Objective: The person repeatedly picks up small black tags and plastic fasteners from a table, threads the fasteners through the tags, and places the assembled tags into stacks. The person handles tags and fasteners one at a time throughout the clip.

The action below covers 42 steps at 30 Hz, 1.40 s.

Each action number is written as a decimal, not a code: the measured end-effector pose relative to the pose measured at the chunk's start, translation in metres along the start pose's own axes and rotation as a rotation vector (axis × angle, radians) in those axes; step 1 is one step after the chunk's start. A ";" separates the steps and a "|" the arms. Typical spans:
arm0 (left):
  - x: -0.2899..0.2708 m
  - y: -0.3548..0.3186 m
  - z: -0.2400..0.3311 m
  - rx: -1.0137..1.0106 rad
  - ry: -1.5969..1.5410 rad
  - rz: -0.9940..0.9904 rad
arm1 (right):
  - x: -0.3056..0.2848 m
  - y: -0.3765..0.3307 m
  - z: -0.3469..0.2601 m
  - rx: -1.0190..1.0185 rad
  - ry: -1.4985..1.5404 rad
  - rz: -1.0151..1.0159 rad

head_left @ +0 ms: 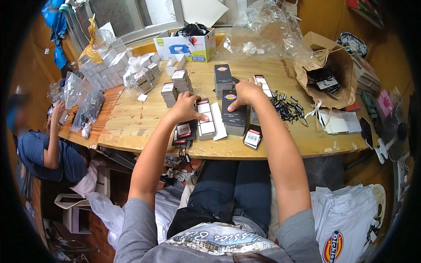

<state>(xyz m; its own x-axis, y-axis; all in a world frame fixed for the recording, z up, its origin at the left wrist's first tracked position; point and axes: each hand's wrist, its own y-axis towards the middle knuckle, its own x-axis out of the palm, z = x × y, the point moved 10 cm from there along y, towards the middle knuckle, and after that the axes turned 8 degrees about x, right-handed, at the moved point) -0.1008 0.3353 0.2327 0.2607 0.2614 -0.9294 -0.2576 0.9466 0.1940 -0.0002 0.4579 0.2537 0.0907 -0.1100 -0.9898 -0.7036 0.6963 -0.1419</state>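
Note:
My left hand (pixel 185 109) is curled over the left side of a stack of white-label tags (pixel 206 127), its thumb on the top card. To the right, my right hand (pixel 249 95) grips a stack of black hang tags (pixel 233 117), thumb across the top; its other fingers are partly hidden behind. A loose white card (pixel 218 122) lies between the two stacks. Black tags with barcode labels (pixel 184 129) rest below my left hand, and a small pile of barcode tags (pixel 252 137) sits near the front edge. Another black tag stack (pixel 222 76) stands farther back.
Tag stacks (pixel 180 79) stand at left, near bagged white boxes (pixel 105 70). Behind are a printed carton (pixel 186 46) and clear plastic (pixel 267 33). Black strings (pixel 287 107) and a paper bag (pixel 329 74) lie at right. Another person (pixel 50 151) works at far left.

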 end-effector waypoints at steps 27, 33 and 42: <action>0.003 -0.097 0.083 -0.167 -1.159 0.434 | 0.018 -0.122 0.062 -0.005 0.589 0.379; 0.016 -0.119 0.090 -0.169 -1.266 0.406 | 0.034 -0.109 0.079 0.043 0.690 0.385; 0.044 -0.118 0.096 -0.210 -1.343 0.345 | 0.026 -0.119 0.086 0.058 0.732 0.625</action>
<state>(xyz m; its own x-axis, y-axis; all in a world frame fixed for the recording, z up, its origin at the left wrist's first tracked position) 0.0308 0.2535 0.1989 0.8050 0.5641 0.1837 -0.5920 0.7839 0.1872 0.1464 0.4327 0.2434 -0.7645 -0.1085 -0.6354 -0.4378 0.8110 0.3882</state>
